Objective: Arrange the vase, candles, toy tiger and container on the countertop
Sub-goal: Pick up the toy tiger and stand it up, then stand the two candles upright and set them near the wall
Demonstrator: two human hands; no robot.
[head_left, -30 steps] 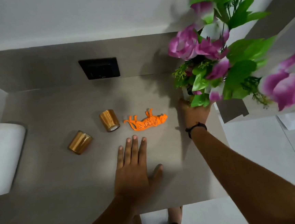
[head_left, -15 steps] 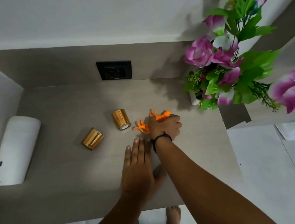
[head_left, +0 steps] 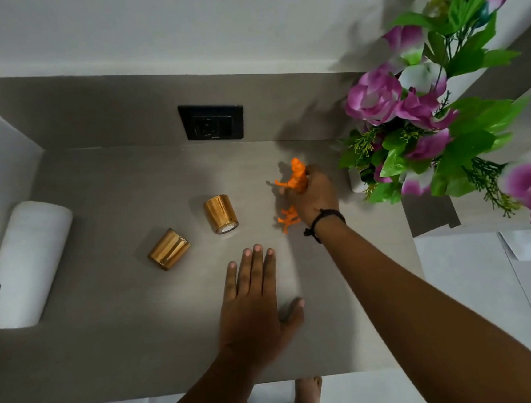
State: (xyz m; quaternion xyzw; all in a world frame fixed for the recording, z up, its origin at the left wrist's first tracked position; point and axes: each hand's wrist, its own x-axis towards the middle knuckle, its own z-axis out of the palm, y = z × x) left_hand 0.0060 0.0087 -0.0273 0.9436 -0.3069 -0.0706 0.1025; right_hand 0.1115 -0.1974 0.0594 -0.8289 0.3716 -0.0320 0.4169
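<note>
My right hand (head_left: 315, 197) is closed around the orange toy tiger (head_left: 295, 176), whose head and front legs stick out above my fingers and hind legs below. My left hand (head_left: 253, 302) lies flat on the grey countertop (head_left: 125, 342), fingers spread, holding nothing. Two gold candles sit left of the tiger: one (head_left: 221, 214) stands tilted toward me, the other (head_left: 169, 249) lies on its side. A white vase (head_left: 357, 182) with pink flowers and green leaves (head_left: 427, 123) stands at the right edge. The white cylindrical container (head_left: 25, 264) lies on its side at far left.
A black wall socket (head_left: 211, 121) is set in the backsplash behind the counter. A white side wall bounds the counter on the left. A lower shelf (head_left: 432, 215) adjoins the right end. The counter's front edge runs near my feet over a white tiled floor.
My right hand let go of the vase, reached left to the lying tiger, gripped it and has turned it upward toward the back. My left hand stayed flat on the counter.
</note>
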